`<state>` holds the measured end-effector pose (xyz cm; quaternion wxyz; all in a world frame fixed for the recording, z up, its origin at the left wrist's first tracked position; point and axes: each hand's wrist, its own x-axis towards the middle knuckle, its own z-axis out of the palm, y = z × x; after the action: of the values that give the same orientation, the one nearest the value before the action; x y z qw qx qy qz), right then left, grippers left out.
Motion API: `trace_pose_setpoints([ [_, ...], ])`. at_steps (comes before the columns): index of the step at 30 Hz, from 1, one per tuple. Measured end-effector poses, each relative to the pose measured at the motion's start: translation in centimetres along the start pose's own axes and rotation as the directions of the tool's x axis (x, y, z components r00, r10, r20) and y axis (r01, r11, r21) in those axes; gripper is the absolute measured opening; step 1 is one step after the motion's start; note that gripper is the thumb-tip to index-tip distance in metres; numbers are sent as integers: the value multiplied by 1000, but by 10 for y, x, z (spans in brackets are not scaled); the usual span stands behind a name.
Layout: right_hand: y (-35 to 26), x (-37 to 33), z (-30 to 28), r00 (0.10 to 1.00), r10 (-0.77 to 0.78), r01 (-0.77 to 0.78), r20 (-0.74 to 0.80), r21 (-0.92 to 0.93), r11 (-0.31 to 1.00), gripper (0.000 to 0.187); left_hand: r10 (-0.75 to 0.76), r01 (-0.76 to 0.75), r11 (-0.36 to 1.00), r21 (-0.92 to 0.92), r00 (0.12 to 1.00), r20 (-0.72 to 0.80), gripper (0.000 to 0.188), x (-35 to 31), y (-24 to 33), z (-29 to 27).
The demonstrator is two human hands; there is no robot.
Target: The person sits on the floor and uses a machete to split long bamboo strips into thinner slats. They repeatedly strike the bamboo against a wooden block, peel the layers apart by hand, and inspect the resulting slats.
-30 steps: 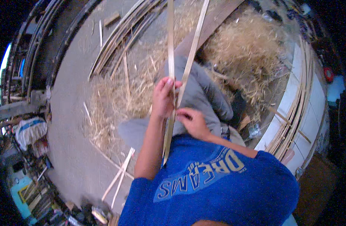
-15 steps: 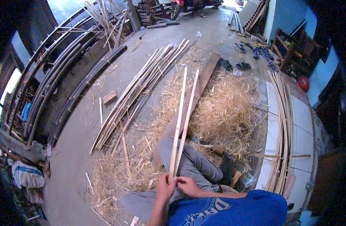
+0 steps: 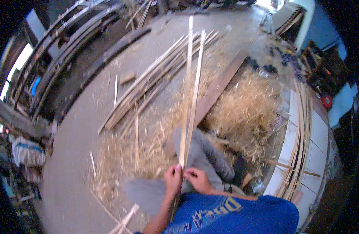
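A long split bamboo strip (image 3: 189, 97) rises away from me, forked into two thin halves that spread toward the top. My left hand (image 3: 173, 180) grips it at the base of the split. My right hand (image 3: 198, 180) pinches the strip right beside the left one. Both hands sit above my grey-trousered knee (image 3: 210, 158), and the strip's lower end runs down past my blue shirt (image 3: 234, 214).
A bundle of long bamboo strips (image 3: 156, 82) lies on the concrete floor ahead. A dark wooden plank (image 3: 220, 85) and a heap of pale shavings (image 3: 245, 113) are to the right. More strips (image 3: 300, 132) rest on a white tiled ledge at the right.
The view has tilted and shifted, so the hands and strip sit more central. Both hands stay on the strip at the split; the two halves still fork apart.
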<state>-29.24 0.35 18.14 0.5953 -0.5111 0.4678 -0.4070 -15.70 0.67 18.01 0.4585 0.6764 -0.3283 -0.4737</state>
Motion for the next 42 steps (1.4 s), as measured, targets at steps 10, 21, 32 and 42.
trace_pose_setpoints([
  [10, -10, -8, 2, 991, -121, 135, 66, -305, 943, 23, -13, -36, 908, -417, 993, -114, 26, -21, 11, 1],
  [21, -1, -4, 4, 988, -76, 99, 136, -170, 980, 17, -146, 160, 957, -240, 986, 76, 27, -33, 8, -18],
  [32, 19, -1, 0, 994, 42, -30, 105, -112, 993, 16, -246, 229, 966, 117, 955, 163, 22, -55, 25, -28],
  [42, -13, 29, 3, 986, 129, -154, 104, 281, 947, 28, -72, 81, 993, -83, 991, 110, 17, -54, 35, -31],
])
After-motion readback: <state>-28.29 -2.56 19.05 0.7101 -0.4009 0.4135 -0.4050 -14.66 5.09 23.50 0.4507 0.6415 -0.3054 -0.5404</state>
